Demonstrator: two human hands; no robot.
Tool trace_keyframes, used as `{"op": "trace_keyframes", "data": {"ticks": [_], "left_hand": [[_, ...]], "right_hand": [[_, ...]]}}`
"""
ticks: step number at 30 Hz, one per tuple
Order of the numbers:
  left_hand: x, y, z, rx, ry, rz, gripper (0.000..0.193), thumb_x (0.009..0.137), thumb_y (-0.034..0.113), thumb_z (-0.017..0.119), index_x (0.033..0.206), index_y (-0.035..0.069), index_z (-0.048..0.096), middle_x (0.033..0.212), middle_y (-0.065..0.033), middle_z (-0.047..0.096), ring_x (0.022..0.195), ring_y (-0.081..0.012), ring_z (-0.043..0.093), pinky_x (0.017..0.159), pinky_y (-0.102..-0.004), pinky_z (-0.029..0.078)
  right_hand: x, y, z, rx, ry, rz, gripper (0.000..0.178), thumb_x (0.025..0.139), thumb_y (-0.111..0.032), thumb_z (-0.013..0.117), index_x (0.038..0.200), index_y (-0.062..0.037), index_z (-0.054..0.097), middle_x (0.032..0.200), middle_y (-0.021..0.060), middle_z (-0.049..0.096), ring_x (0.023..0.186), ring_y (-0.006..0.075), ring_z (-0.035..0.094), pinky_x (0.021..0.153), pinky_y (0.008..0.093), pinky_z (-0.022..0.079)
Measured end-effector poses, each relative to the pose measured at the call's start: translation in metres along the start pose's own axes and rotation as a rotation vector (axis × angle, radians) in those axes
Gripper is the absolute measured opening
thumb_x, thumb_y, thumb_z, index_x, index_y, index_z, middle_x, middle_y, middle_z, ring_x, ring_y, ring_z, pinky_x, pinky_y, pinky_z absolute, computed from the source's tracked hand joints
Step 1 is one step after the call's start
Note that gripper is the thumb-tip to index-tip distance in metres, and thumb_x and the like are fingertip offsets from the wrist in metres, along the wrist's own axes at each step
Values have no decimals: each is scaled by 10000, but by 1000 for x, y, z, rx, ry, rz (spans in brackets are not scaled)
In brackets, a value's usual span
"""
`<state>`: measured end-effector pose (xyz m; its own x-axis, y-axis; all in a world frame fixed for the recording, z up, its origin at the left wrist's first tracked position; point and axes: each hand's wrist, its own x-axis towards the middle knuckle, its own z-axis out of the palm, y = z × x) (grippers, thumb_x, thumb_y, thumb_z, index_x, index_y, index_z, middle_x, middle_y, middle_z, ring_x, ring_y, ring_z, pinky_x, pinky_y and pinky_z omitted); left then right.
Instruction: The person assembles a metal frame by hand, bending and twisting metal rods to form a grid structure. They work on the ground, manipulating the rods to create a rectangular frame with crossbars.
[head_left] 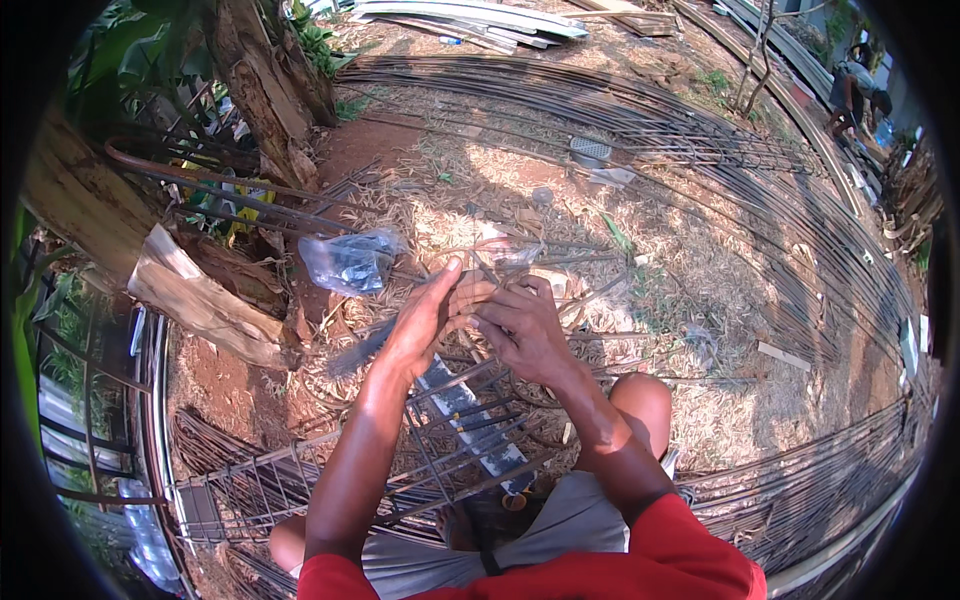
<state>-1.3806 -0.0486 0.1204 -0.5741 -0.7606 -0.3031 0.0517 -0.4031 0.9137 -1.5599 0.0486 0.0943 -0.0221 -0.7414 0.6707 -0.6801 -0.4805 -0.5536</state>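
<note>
My left hand is closed, thumb upward, and a dark blurred bundle of thin wires sticks out from its outer side. Right beside it, my right hand has its fingers bent and pinched near the left fingers. What the right fingertips hold is too small to make out. Thin steel rods cross just beyond both hands. Below them, between my knees, lies a rebar cage of long bars and square ties. A pale, dark-spotted board runs under the bars.
A clear plastic bag lies left of my hands, near leaning trunks. Long rebar rods curve across the back and right. A grey drain-like piece rests on the straw-covered ground. Another person bends at the far right.
</note>
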Motion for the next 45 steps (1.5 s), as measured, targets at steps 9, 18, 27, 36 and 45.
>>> {"op": "trace_keyframes", "data": {"ticks": [9,18,27,36,45], "left_hand": [[-7,17,6,-385,100,176,559,1175,339,542,1530,-93,517,905,13,563,852,-139,610,1008,-423,615],[-28,80,-31,-589,211,583,402,1194,364,517,1262,-19,622,820,18,427,795,-142,445,798,-352,434],[-18,27,-3,-626,80,599,458,1199,401,497,847,110,531,782,10,391,735,-146,373,717,-340,365],[-6,16,39,-626,211,404,633,1099,719,494,877,134,588,752,15,423,738,-177,409,762,-377,383],[-12,49,-17,-708,156,416,568,1156,517,482,817,79,605,676,13,379,642,-163,355,658,-334,328]], "right_hand": [[-11,13,-11,119,-333,223,224,986,-174,754,1187,-111,830,1086,131,795,980,379,736,821,492,572],[-17,44,-16,229,-430,388,239,1004,-126,717,1212,-121,835,1063,146,818,964,362,770,879,482,588],[-3,35,-18,68,-527,242,356,885,-239,896,1209,-104,838,1055,100,820,1017,276,719,1009,431,533],[-20,30,16,523,-300,514,309,1145,-319,628,1294,-100,787,915,42,656,798,145,568,792,338,496],[-16,27,18,618,-498,696,310,1148,-278,638,1364,-106,779,811,-19,555,751,90,513,703,309,455]]}}
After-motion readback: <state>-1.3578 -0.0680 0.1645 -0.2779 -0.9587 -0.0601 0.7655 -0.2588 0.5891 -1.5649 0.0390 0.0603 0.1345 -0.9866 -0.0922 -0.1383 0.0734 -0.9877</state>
